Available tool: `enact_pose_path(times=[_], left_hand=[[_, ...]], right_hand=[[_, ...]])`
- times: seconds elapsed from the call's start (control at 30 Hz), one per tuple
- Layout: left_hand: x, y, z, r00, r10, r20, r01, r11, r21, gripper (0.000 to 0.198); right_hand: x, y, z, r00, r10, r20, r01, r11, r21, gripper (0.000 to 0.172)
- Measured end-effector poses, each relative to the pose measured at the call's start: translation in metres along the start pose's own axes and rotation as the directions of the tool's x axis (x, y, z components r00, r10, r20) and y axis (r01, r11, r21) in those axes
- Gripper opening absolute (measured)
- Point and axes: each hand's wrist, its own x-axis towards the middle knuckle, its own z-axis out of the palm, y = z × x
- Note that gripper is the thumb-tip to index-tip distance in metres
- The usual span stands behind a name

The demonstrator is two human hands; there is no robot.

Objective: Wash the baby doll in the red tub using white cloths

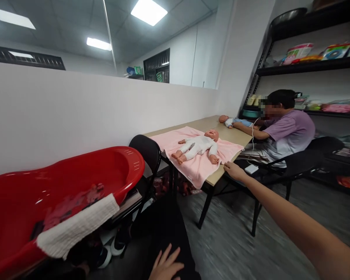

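A baby doll (198, 144) in a white outfit lies on its back on a pink towel (175, 137), spread over the near part of a tan table (212, 123). My right hand (233, 170) is at the table's right edge, close to the towel's border and the doll's hand; its fingertips are too small to tell whether they pinch anything. Low in the view, my left hand (167, 264) rests with fingers spread over my dark-trousered leg, holding nothing.
A red tub (125, 163) with a white cloth (78, 225) over its rim stands at left, beside a black chair (147, 149). Across the table, a seated person in purple (291, 128) handles another doll (223, 119). Shelves (309, 70) stand behind.
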Motion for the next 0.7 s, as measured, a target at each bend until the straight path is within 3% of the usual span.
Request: enact_pose_path(times=[0.1, 0.17, 0.2, 0.27, 0.33, 0.4, 0.47, 0.53, 0.63, 0.7], left_hand=[[-0.005, 0.009, -0.004, 0.999, -0.023, -0.037, 0.024, 0.999, 0.026, 0.048], [-0.010, 0.015, -0.006, 0.997, -0.042, -0.058, 0.043, 0.999, 0.010, 0.047], [-0.013, 0.017, -0.006, 0.997, -0.049, -0.060, 0.050, 0.999, 0.004, 0.047], [-0.016, 0.020, -0.007, 0.996, -0.056, -0.064, 0.056, 0.998, -0.004, 0.047], [-0.018, 0.020, -0.006, 0.996, -0.054, -0.067, 0.053, 0.999, -0.009, 0.049], [-0.019, 0.018, -0.007, 0.996, -0.044, -0.076, 0.043, 0.999, -0.016, 0.046], [-0.020, 0.014, -0.007, 0.996, -0.036, -0.080, 0.034, 0.999, -0.027, 0.045], [-0.021, 0.007, -0.005, 0.996, -0.036, -0.086, 0.032, 0.998, -0.048, 0.051], [-0.021, -0.006, 0.003, 0.993, -0.038, -0.113, 0.027, 0.995, -0.099, 0.057], [-0.019, -0.015, 0.010, 0.982, -0.028, -0.188, -0.001, 0.988, -0.155, 0.051]], right_hand=[[-0.060, -0.020, 0.026, 0.995, -0.076, -0.061, 0.083, 0.991, 0.107, 0.044], [-0.115, -0.050, 0.060, 0.945, -0.040, -0.324, 0.172, 0.905, 0.389, 0.044], [-0.145, -0.070, 0.081, 0.919, -0.042, -0.391, 0.243, 0.842, 0.482, 0.041], [-0.206, -0.117, 0.128, 0.926, -0.115, -0.359, 0.328, 0.713, 0.619, 0.035], [-0.261, -0.166, 0.173, 0.946, -0.228, -0.230, 0.323, 0.598, 0.734, 0.036], [-0.301, -0.208, 0.205, 0.922, -0.364, -0.133, 0.322, 0.530, 0.785, 0.045], [-0.321, -0.235, 0.219, 0.884, -0.459, -0.087, 0.348, 0.523, 0.779, 0.055], [-0.323, -0.244, 0.217, 0.874, -0.484, -0.038, 0.344, 0.562, 0.752, 0.055], [-0.309, -0.239, 0.203, 0.864, -0.503, 0.008, 0.349, 0.610, 0.711, 0.053], [-0.301, -0.233, 0.196, 0.843, -0.538, 0.016, 0.381, 0.617, 0.688, 0.054]])
